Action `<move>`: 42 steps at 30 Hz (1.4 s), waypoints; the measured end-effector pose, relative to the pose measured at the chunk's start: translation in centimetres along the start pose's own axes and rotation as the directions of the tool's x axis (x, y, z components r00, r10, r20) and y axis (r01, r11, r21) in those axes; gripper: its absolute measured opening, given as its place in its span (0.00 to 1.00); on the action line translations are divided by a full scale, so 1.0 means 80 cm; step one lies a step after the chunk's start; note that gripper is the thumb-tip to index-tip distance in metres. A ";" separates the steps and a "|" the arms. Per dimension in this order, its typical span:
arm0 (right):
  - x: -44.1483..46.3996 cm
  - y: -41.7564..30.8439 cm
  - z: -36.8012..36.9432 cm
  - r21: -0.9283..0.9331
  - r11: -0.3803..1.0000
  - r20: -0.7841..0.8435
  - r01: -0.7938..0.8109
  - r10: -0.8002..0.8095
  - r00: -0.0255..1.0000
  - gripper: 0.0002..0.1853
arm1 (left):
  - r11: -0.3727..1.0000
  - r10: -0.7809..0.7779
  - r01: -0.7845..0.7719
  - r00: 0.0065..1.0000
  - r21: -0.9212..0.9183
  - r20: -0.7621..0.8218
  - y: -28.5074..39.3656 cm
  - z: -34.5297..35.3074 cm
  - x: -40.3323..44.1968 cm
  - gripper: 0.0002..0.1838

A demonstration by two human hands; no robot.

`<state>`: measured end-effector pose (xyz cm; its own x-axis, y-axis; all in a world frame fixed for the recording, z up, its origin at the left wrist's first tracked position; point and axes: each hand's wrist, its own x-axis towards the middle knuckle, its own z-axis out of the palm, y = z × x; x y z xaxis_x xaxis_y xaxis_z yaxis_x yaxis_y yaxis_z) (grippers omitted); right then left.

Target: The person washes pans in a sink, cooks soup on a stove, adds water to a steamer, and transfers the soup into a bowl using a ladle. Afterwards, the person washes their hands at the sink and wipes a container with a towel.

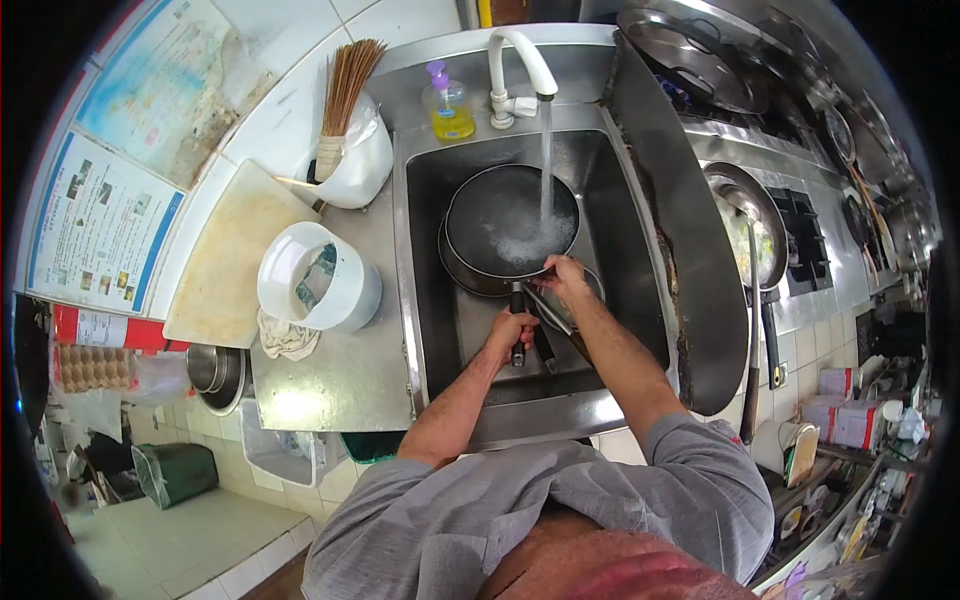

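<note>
A black frying pan (pixel 490 215) is in the sink (pixel 465 370), under the stream from the white tap (pixel 523 65). Water splashes and foams on its dark inside. My left hand (pixel 511 332) is wrapped round the pan's black handle. At the pan's lower right rim, my right hand (pixel 566 277) has its fingers closed at the edge; whether they pinch the rim or something small is hidden. Beneath it lies another pan (pixel 462 268), mostly covered. A second black handle (pixel 544 350) and a metal utensil show beside my left hand.
Left of the sink stand a white bucket (pixel 345 295) with a cloth inside, a rag (pixel 287 337), a bundle of sticks (pixel 345 90) and a cutting board (pixel 235 260). A soap bottle (pixel 450 105) is behind. Right, past a metal partition (pixel 690 220), a wok (pixel 770 225) sits by the stove.
</note>
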<state>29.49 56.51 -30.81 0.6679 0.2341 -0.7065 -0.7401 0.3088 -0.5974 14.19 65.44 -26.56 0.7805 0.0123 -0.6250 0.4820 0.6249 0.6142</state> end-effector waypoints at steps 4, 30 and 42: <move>-0.052 -0.043 0.012 0.014 1.000 0.019 0.023 -0.024 1.000 0.09 | 1.000 0.024 -0.023 0.996 -0.011 0.089 0.025 0.024 -0.027 0.09; -0.217 -0.112 0.004 0.110 0.974 0.130 0.199 -0.213 0.968 0.06 | 0.989 0.143 -0.124 0.933 -0.077 0.332 0.056 0.103 -0.151 0.05; -0.372 -0.147 -0.052 0.203 0.949 0.172 0.242 -0.278 0.945 0.12 | 0.995 0.098 -0.095 0.899 -0.029 0.426 0.027 0.206 -0.298 0.05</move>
<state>18.01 42.05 -4.34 0.8503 0.2942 -0.4364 -0.5248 0.5369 -0.6605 3.21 53.64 -2.36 0.9189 -0.2599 -0.2967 0.3939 0.6431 0.6567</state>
